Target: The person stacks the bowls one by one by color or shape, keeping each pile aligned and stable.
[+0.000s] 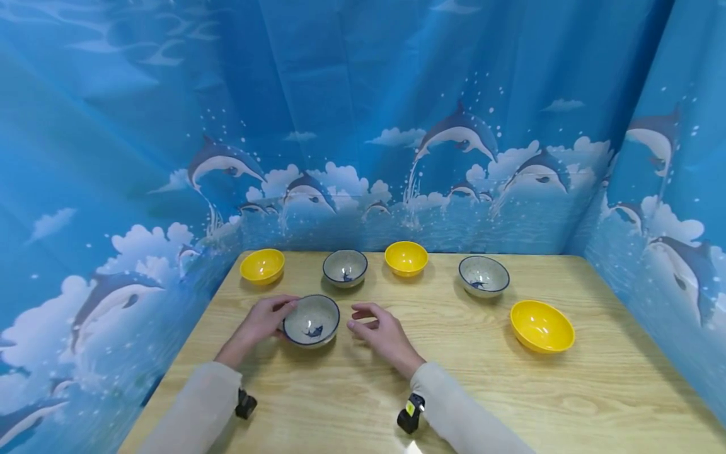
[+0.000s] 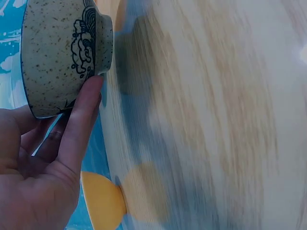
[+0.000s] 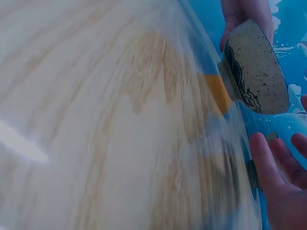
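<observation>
a: what comes first on the left of the wood-grain table?

b: a glossy yellow bowl, by the back-left corner. nearer the person, the left hand grasps the side of a blue-rimmed speckled bowl, one digit at the rim and a finger under the wall, beside the foot.

a: where exactly is that bowl?

b: left of centre, between the two hands, mouth upward; it looks just clear of the wood. dark blue wavy lines mark its outside.

a: and behind it?

b: a matching speckled bowl, slightly to the right, near the back edge.

a: what of the right hand?

b: released, fingers loosely bent, near the grasped bowl but apart from it.

a: farther right?

b: a second yellow bowl by the back edge, another speckled bowl, then, nearer, a third yellow bowl. a dolphin-print curtain hangs behind.
</observation>
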`<state>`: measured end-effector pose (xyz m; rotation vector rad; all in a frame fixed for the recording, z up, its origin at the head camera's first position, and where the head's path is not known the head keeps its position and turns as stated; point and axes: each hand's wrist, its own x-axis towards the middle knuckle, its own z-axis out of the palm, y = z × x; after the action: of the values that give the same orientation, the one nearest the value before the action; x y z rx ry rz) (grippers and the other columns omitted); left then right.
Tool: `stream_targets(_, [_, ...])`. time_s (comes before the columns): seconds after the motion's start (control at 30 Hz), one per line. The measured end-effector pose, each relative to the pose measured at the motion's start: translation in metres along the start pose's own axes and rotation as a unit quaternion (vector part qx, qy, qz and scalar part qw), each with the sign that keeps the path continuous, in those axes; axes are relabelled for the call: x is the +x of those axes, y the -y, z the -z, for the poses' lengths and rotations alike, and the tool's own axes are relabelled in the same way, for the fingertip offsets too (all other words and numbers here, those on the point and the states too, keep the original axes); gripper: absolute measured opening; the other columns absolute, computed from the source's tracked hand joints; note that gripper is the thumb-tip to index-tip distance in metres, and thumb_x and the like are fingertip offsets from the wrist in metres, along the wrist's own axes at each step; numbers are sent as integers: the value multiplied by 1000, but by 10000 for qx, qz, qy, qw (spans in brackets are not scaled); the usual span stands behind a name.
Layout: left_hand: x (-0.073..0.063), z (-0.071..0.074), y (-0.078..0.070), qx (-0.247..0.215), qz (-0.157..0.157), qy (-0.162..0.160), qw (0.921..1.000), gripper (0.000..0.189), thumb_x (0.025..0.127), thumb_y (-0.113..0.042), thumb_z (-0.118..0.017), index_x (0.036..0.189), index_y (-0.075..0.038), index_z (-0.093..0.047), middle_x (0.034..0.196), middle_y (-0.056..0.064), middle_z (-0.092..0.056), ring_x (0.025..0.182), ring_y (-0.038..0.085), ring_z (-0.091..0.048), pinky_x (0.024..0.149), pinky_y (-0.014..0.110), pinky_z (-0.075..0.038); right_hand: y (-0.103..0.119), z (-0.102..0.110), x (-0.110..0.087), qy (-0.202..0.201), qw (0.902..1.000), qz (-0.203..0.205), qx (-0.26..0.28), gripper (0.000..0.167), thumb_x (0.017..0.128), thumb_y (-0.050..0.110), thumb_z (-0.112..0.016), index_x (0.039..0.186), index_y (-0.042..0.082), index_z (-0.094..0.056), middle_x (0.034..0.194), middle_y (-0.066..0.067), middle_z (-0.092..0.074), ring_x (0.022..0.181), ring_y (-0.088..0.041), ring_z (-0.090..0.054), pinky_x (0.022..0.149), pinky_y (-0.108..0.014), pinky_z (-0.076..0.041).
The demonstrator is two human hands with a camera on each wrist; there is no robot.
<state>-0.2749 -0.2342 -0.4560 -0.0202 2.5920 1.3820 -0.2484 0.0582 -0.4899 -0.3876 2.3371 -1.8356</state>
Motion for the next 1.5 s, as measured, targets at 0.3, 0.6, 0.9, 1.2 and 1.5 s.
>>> stream_targets(0.3, [-1, -11, -3, -8, -43, 204, 9998, 41, 116, -28, -55, 151, -8, -63, 149, 25, -64, 103, 25, -73, 73, 37, -68, 1, -7, -6, 130, 9961, -278, 827, 59, 106, 30, -73, 155, 2, -54, 150, -22, -61, 122, -32, -73, 99, -37, -66])
stream_targets(0.6, [-4, -24, -10, 2, -172, 229, 9996, 38, 114, -27, -59, 148, -11, -68, 145, 22, -68, 96, 22, -72, 70, 36, -67, -1, -10, -13, 211, 9896, -369, 1371, 63, 106, 29, -74, 159, 5, -51, 154, -24, -57, 128, -35, -70, 100, -40, -65])
stream_targets(0.9, [-7, -36, -19, -36, -294, 274, 9992, 38, 114, -26, -60, 146, -9, -69, 145, 23, -68, 96, 23, -71, 69, 37, -67, -2, -7, -23, 37, 9895, -406, 1384, 59, 106, 25, -74, 156, 3, -54, 155, -26, -56, 128, -34, -70, 99, -43, -66])
stream_targets(1.2, [-8, -49, -28, -25, -214, 177, 9996, 34, 113, -26, -61, 143, -13, -72, 143, 18, -70, 97, 22, -70, 68, 34, -66, -3, 4, -33, -80, 9876, -567, 1465, 56, 107, 27, -72, 157, 8, -54, 157, -23, -53, 131, -31, -67, 102, -40, -65])
stream_targets(1.5, [-8, -67, -38, -165, -289, 232, 9992, 33, 113, -27, -61, 141, -13, -73, 140, 16, -72, 96, 22, -70, 66, 35, -65, -4, 19, -43, -260, 9856, -645, 1540, 56, 106, 22, -73, 157, 7, -54, 156, -23, -53, 131, -33, -68, 100, -38, -65])
